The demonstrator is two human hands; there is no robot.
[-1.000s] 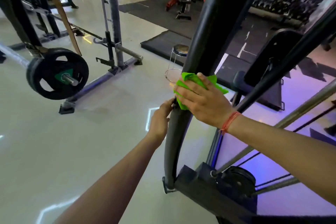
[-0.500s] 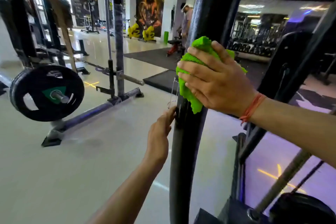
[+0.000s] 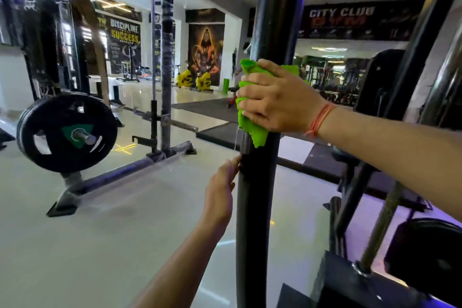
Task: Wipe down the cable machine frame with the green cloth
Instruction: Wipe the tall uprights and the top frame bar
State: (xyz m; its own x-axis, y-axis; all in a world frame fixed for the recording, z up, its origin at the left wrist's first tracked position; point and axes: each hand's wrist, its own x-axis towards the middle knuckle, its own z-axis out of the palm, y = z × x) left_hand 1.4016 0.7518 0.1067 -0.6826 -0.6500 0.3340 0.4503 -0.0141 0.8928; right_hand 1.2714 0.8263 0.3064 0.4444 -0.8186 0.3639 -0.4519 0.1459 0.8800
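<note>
Pressing against the near face of the black upright of the cable machine frame (image 3: 255,207), the green cloth (image 3: 246,117) sits bunched under the right hand (image 3: 280,100), whose fingers curl around the post and clamp the fabric to it, a loose corner hanging below the palm. Lower on the same post, the left hand (image 3: 220,195) rests with straight, relaxed fingers touching the left edge, grasping nothing and seemingly just steadying. To wipe this stretch well, I judge the cloth should stay wrapped as far around the tube as the grip allows, with even pressure, travelling in long overlapping strokes so that no band is skipped; the dangling corner wants tucking in so it does not drag. The far side of the post is hidden, so whether the cloth reaches it cannot be told. A slanted black strut (image 3: 410,67) and a chrome guide rod (image 3: 382,220) stand to the right, likely due for wiping too. Farther left, a loaded barbell plate (image 3: 50,112) hangs on a rack (image 3: 166,97) above the pale floor (image 3: 125,220), with posters on the far wall.
</note>
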